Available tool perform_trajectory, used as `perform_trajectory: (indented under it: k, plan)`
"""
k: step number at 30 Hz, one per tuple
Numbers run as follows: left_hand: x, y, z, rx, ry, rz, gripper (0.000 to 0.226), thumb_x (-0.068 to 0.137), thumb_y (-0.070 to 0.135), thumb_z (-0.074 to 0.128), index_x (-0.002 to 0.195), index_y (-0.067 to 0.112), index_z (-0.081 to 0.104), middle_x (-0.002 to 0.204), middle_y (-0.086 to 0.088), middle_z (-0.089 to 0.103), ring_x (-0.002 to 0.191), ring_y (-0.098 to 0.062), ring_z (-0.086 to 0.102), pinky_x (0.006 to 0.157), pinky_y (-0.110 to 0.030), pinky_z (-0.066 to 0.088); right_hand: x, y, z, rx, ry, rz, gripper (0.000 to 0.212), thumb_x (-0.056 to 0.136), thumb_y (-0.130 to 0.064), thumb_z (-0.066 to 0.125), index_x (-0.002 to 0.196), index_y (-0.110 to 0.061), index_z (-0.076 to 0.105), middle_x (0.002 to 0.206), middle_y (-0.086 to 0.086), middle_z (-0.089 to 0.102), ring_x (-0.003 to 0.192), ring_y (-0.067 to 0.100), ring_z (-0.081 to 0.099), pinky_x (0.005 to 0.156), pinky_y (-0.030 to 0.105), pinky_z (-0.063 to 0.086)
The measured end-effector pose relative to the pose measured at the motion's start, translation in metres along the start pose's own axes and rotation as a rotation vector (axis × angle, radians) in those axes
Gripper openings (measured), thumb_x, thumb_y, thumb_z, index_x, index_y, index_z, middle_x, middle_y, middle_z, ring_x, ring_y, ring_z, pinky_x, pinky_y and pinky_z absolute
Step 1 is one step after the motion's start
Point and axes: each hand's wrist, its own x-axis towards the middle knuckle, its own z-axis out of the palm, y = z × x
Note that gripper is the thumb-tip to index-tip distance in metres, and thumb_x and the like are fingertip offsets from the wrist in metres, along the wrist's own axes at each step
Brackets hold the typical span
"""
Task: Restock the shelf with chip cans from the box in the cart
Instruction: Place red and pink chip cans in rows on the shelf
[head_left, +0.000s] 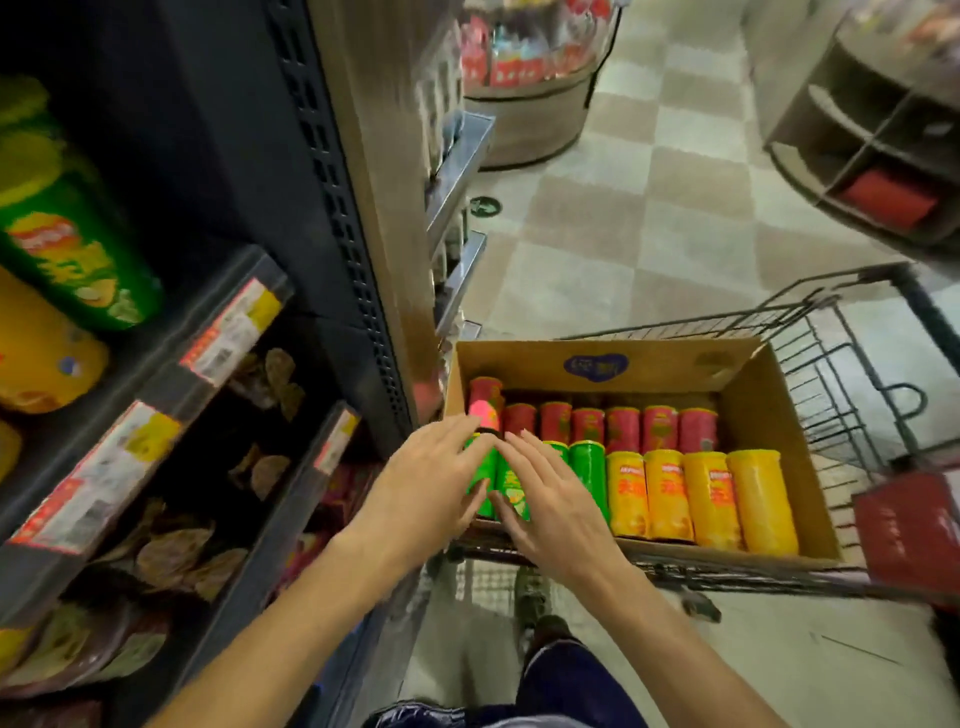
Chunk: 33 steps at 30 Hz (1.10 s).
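Cans (587, 480) lie in rows in the box (769, 415) at 3 o'clock. Left hand (431, 483) and right hand (550, 499) hover over 2 green ones, fingers spread, apparently gripping nothing. Light, stiff, smooth; grasp round the middle.

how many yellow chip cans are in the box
4, lying side by side at the right end of the near row in the box: first, second, third and fourth, just right of the green cans. None seem hidden; the hands cover only green ones.
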Motion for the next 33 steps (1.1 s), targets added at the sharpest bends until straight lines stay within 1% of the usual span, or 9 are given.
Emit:
perform_trajectory:
  k: [3, 8, 11, 15, 19, 21, 25, 29, 33]
  plan:
    - [0.028, -0.001, 0.028, -0.019, -0.079, 0.011, 0.045, 0.073, 0.026, 0.080, 0.114, 0.011, 0.066, 0.118, -0.009, 0.065, 0.107, -0.026, 0.064, 0.090, -0.036, 0.055, -0.004, 0.041, 0.008, 0.002, -0.038, 0.124, 0.056, 0.100, -0.046, 0.041, 0.146, -0.013, 0.045, 0.150, 0.003, 0.047, 0.143, 0.019, 0.036, 0.117, 0.038, 0.033]
    - [0.072, -0.007, 0.072, -0.027, -0.161, -0.040, 0.044, 0.071, 0.026, 0.080, 0.111, 0.011, 0.069, 0.111, -0.007, 0.068, 0.099, -0.025, 0.067, 0.083, -0.032, 0.055, 0.006, 0.110, 0.023, 0.000, -0.169, 0.252, 0.064, 0.099, -0.055, 0.030, 0.144, -0.013, 0.048, 0.146, 0.005, 0.051, 0.138, 0.024, 0.043, 0.115, 0.040, 0.037]
    - [0.095, -0.010, 0.101, -0.081, -0.276, -0.127, 0.045, 0.083, 0.027, 0.069, 0.125, 0.011, 0.063, 0.126, -0.008, 0.063, 0.114, -0.028, 0.061, 0.093, -0.038, 0.052, 0.019, 0.142, 0.029, 0.013, -0.255, 0.328, 0.071, 0.095, -0.056, 0.025, 0.146, -0.012, 0.046, 0.148, 0.008, 0.050, 0.141, 0.027, 0.040, 0.117, 0.039, 0.031]
    - [0.127, -0.013, 0.137, -0.081, -0.415, -0.198, 0.046, 0.091, 0.030, 0.059, 0.134, 0.014, 0.055, 0.136, -0.007, 0.056, 0.125, -0.028, 0.052, 0.100, -0.038, 0.045, 0.031, 0.174, 0.040, 0.003, -0.308, 0.340, 0.068, 0.096, -0.054, 0.029, 0.142, -0.010, 0.052, 0.140, 0.011, 0.057, 0.134, 0.029, 0.049, 0.113, 0.040, 0.037]
    - [0.155, -0.025, 0.176, -0.005, -0.542, -0.276, 0.049, 0.093, 0.030, 0.056, 0.138, 0.011, 0.049, 0.147, -0.012, 0.042, 0.132, -0.030, 0.044, 0.103, -0.040, 0.042, 0.039, 0.196, 0.046, -0.001, -0.388, 0.294, 0.059, 0.102, -0.046, 0.041, 0.151, -0.013, 0.039, 0.151, 0.011, 0.045, 0.143, 0.029, 0.037, 0.119, 0.037, 0.024]
    - [0.165, -0.036, 0.196, 0.031, -0.624, -0.320, 0.053, 0.093, 0.031, 0.057, 0.140, 0.010, 0.044, 0.150, -0.013, 0.038, 0.132, -0.030, 0.043, 0.103, -0.040, 0.041, 0.046, 0.204, 0.046, 0.005, -0.429, 0.274, 0.060, 0.103, -0.045, 0.041, 0.154, -0.014, 0.032, 0.154, 0.012, 0.039, 0.146, 0.029, 0.031, 0.121, 0.036, 0.019]
    - [0.185, -0.060, 0.228, 0.021, -0.790, -0.408, 0.060, 0.093, 0.030, 0.057, 0.146, 0.013, 0.033, 0.146, -0.013, 0.040, 0.124, -0.033, 0.048, 0.099, -0.043, 0.046, 0.050, 0.223, 0.049, 0.012, -0.480, 0.302, 0.061, 0.104, -0.046, 0.035, 0.157, -0.017, 0.022, 0.160, 0.009, 0.029, 0.149, 0.026, 0.022, 0.122, 0.034, 0.013]
    - [0.204, -0.076, 0.251, -0.091, -0.792, -0.520, 0.074, 0.094, 0.025, 0.057, 0.154, 0.014, 0.017, 0.148, -0.016, 0.034, 0.121, -0.037, 0.051, 0.099, -0.045, 0.046, 0.042, 0.246, 0.048, 0.033, -0.503, 0.387, 0.061, 0.104, -0.048, 0.033, 0.157, -0.021, 0.019, 0.161, 0.005, 0.026, 0.149, 0.021, 0.021, 0.122, 0.033, 0.017]
    - [0.223, -0.087, 0.267, -0.188, -0.734, -0.711, 0.071, 0.098, 0.019, 0.051, 0.155, 0.008, 0.010, 0.143, -0.020, 0.037, 0.122, -0.043, 0.051, 0.098, -0.047, 0.042, 0.030, 0.266, 0.046, 0.072, -0.496, 0.471, 0.061, 0.102, -0.048, 0.038, 0.156, -0.021, 0.025, 0.159, 0.004, 0.030, 0.147, 0.019, 0.025, 0.120, 0.032, 0.023]
